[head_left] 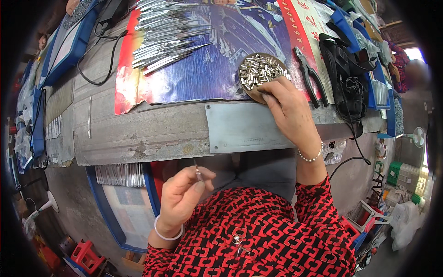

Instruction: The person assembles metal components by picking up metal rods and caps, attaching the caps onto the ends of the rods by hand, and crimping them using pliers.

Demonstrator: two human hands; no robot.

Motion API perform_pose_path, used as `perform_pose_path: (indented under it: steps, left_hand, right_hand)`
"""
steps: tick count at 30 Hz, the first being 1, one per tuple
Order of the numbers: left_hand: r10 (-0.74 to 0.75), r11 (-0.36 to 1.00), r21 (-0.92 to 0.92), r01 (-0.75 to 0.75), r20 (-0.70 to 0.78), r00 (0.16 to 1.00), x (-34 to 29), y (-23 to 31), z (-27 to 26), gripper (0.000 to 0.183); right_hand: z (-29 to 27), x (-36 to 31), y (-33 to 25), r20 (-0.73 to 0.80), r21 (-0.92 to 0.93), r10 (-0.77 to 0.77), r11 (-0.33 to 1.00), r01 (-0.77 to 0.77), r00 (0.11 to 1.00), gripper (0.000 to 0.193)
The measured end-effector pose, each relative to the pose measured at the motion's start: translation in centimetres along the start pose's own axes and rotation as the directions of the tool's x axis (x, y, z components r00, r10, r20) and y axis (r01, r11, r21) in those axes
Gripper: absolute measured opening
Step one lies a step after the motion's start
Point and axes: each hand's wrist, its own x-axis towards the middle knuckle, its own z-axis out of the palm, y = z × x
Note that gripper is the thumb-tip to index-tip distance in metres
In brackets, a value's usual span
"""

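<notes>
My left hand (182,196) is raised in front of the bench edge, its thumb and fingers pinched on a small thin metal rod (198,173) standing upright. My right hand (288,104) reaches to the near right rim of a round shallow bowl (242,82). Its thumb and fingertips are drawn together there; anything between them is too small or hidden to make out. The bowl holds many small shiny metal sleeves (260,69). At the back left lies a large pile of slender silvery metal rods (168,37), on a colourful printed sheet (230,55).
Pliers with black handles (310,76) lie right of the bowl, beside a black strapped bag (344,78). A metal plate (244,129) is fixed at the bench's front edge (138,150). One loose rod (89,116) lies left. Below sits a blue tray (117,231) with metal rods.
</notes>
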Motion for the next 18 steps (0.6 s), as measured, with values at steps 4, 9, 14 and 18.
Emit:
perform_pose_path:
  steps: [4,9,14,18]
  left_hand:
    - [-0.042,0.998,-0.048,0.045,0.072,0.997,-0.6,-0.5,0.0,0.021]
    - [-0.097,0.983,-0.143,0.115,0.125,0.987,-0.9,-0.5,0.1,0.022]
    - [-0.143,0.979,-0.115,0.169,0.204,0.969,-0.4,-0.6,0.6,0.023]
    - [-0.184,0.973,-0.097,0.211,0.231,0.956,-0.4,-0.8,0.8,0.024]
  right_hand:
    - [0.5,1.0,0.3,0.041,-0.085,-0.062,0.994,0.066,0.997,0.014]
    - [0.4,1.6,0.4,0.104,-0.24,-0.077,0.965,0.1,0.992,0.013]
    - [0.3,1.5,0.8,0.12,-0.251,-0.05,0.965,0.079,0.991,0.01]
    - [-0.1,1.9,0.9,0.175,-0.286,0.007,0.957,0.044,0.985,0.011]
